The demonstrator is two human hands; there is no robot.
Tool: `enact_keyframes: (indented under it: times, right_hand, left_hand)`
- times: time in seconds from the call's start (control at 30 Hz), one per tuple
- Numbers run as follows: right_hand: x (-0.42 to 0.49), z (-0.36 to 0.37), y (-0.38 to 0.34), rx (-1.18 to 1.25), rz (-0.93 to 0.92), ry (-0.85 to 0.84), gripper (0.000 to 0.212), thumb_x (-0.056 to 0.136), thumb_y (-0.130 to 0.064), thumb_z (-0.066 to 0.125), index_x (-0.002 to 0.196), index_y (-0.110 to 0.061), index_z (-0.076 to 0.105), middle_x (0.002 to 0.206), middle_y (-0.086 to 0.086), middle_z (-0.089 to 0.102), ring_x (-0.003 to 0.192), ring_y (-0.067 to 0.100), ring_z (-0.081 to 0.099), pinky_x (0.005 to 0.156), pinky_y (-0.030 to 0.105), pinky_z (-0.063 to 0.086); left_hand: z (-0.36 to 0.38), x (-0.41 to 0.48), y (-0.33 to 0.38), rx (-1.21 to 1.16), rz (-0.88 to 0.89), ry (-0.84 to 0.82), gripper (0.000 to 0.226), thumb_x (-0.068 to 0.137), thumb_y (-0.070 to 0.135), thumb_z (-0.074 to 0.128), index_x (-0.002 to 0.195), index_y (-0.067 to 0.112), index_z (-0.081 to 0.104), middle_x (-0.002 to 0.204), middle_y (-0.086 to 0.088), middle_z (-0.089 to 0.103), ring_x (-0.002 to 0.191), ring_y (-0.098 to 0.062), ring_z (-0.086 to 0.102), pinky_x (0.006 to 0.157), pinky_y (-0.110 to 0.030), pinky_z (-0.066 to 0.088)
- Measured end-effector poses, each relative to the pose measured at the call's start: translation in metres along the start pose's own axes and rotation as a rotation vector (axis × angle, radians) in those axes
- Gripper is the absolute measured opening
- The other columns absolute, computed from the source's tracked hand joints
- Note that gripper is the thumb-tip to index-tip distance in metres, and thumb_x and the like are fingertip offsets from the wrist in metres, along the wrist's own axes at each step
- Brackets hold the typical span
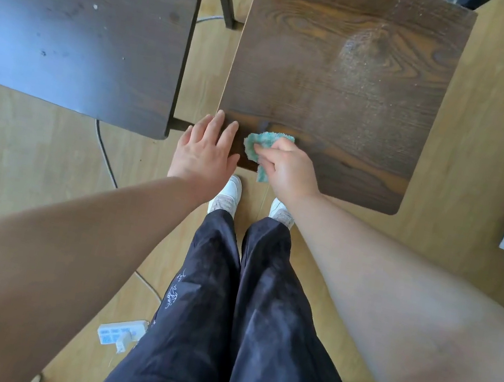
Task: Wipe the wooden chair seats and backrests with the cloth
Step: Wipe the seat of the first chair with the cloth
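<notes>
Green cloth point(259, 149) sits bunched in the right hand point(287, 170), which grips it at the near left corner of the chair seat point(342, 89). The left hand point(206, 150) rests flat on that corner, fingers straight.

Risks:
- A stroke toward the near edge likely carries the cloth off the seat.
- Short strokes would miss the dusty patch point(371, 77).

Open seat lies ahead and to the right. A second seat point(82, 22) stands close on the left, and a cable point(106, 154) crosses the floor.

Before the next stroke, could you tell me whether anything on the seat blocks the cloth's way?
Nothing visible does. The right hand holds the cloth at the near edge of the seat; the left hand rests on the corner beside it, out of the way.
</notes>
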State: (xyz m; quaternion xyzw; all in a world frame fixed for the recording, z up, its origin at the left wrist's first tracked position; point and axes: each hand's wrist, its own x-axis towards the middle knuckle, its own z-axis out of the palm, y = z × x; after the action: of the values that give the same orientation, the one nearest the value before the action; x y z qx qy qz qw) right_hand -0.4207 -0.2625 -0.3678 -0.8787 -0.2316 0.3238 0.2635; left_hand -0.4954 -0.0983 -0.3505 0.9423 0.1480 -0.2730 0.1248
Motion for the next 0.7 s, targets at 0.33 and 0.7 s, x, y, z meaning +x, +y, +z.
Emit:
enact_keyframes:
  times: [0.33, 0.7]
  right_hand:
    - [-0.018, -0.006, -0.001, 0.114, -0.022, 0.009, 0.027, 0.099, -0.017, 0.055, 0.123, -0.011, 0.066, 0.103, 0.005, 0.061, 0.095, 0.023, 0.058, 0.083, 0.037, 0.049]
    - [0.083, -0.140, 0.051, 0.037, 0.120, 0.505, 0.033, 0.098, -0.014, 0.055, 0.131, -0.013, 0.062, 0.112, 0.004, 0.058, 0.099, 0.019, 0.058, 0.091, 0.029, 0.050]
  left_hand:
    - [-0.030, 0.011, 0.002, 0.044, 0.048, 0.058, 0.058, 0.104, 0.042, 0.034, 0.156, 0.021, 0.019, 0.164, -0.008, 0.014, 0.150, -0.030, 0.012, 0.120, -0.047, 0.018]
    - [-0.080, 0.104, 0.045, 0.041, 0.097, 0.188, 0.060, 0.104, 0.044, 0.032, 0.156, 0.022, 0.015, 0.165, -0.007, 0.011, 0.151, -0.029, 0.009, 0.121, -0.047, 0.018]
